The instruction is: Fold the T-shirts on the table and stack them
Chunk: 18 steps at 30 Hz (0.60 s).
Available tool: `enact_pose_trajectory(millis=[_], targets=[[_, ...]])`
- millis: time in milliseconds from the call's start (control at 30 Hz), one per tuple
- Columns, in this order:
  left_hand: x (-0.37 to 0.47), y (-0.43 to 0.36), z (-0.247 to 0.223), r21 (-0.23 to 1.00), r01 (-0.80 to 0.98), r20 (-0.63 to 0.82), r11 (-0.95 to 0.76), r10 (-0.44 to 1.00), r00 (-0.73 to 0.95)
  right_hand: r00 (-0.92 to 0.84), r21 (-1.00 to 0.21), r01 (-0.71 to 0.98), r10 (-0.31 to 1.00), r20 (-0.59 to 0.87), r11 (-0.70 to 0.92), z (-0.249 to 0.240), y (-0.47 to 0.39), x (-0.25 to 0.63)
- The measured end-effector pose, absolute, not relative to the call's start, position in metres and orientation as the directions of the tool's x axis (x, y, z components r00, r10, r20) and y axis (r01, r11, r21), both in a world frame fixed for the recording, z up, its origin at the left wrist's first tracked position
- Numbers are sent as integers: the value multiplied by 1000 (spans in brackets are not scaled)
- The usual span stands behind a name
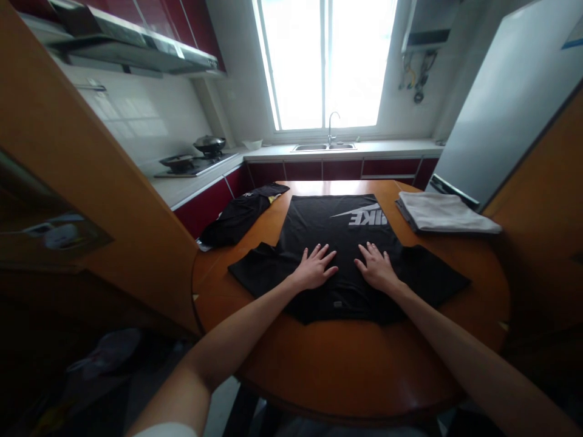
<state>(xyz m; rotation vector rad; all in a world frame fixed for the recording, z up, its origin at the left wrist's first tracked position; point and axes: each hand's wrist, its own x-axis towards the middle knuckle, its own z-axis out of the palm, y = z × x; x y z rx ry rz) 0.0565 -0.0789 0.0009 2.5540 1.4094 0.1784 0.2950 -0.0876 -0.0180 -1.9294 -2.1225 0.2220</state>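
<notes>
A black T-shirt (334, 243) lies spread out on the round wooden table (350, 370), its collar toward me and its hem toward the window. Grey lettering and a pointed logo show upside down near the far right of the hem. My left hand (315, 267) rests flat on the left half of the shirt, fingers spread. On the right half, my right hand (376, 267) also lies flat with its fingers apart. Both palms press on the cloth, with a strip of fabric between them. Both sleeves stretch out to the sides.
Another dark garment (243, 215) lies crumpled at the table's left edge. Folded light-grey cloths (446, 212) are stacked at the right. Beyond stand a counter with a sink (324, 147), a stove (200, 164) with pans, and a fridge (510, 103) at the right.
</notes>
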Motion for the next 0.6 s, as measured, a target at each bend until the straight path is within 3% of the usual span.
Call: enact_pose_trajectory(millis=[600], targets=[[57,-74,-2,191,837,-4,-512,853,523,-45,-375,922,987,153,100,-12,-87,296]])
